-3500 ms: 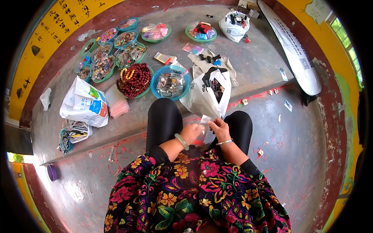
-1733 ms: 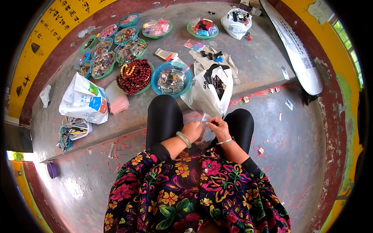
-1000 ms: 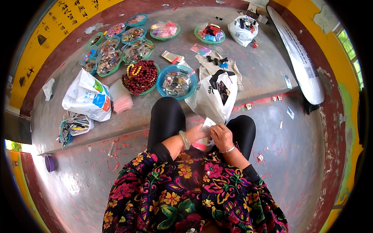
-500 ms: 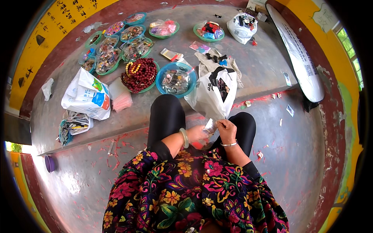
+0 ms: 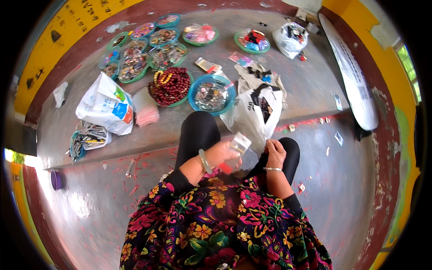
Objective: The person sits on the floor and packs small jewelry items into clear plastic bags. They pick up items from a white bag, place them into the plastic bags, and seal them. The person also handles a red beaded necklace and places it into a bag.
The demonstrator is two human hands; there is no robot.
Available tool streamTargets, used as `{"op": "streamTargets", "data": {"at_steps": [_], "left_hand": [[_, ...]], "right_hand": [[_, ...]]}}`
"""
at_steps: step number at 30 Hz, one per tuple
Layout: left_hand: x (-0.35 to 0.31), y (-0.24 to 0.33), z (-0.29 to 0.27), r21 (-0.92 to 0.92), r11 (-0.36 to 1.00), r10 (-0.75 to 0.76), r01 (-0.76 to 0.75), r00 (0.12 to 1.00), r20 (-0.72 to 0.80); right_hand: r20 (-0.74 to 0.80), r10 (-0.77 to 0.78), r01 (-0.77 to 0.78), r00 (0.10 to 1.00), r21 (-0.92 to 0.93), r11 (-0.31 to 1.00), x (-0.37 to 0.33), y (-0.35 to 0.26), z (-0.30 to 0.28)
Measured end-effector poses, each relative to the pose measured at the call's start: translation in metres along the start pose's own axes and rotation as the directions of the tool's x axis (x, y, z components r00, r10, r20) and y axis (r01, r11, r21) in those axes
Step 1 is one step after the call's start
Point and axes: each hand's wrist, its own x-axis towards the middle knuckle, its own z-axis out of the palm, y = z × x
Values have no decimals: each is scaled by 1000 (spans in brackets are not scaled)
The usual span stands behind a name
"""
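My left hand (image 5: 219,154), with a pale bangle on its wrist, is closed around a small clear plastic packet (image 5: 240,142). The packet's silvery-white end points up and away from me, and a red part shows below the fingers. To its right, my right hand (image 5: 275,154) has its fingers pinched together by the lower edge of a white plastic bag (image 5: 252,128); whatever is in them, if anything, is too small to make out. That bag gapes at the top, with dark items inside. Both hands are above my knees, apart from each other.
Ahead on the raised ledge stand a blue basin (image 5: 194,95) of packeted trinkets, dark red bead strings (image 5: 173,92) and several more filled basins. A white bag (image 5: 105,105), pink-edged plastic sleeves (image 5: 146,112) and a tub of pens (image 5: 92,135) are at the left.
My hands have drawn apart: the left has tipped the packet up and leftward, and the right has moved right, away from it. The whole view has shifted slightly.
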Motion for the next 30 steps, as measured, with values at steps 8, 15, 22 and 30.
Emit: {"op": "streamTargets", "data": {"at_steps": [8,15,22,30], "left_hand": [[-53,47,-131,-91,779,416,-621,620,-665],[-82,-64,-263,261,924,201,279,224,-954],[-38,-78,-298,-21,994,14,-110,309,-951],[-22,-8,-205,632,773,628,57,78,-775]], "right_hand": [[46,16,-17,999,16,1000,0,9,3],[91,34,-33,995,-10,999,3,11,8],[129,57,-48,990,-70,996,5,17,8],[247,289,-303,925,18,953,-3,8,8]]}}
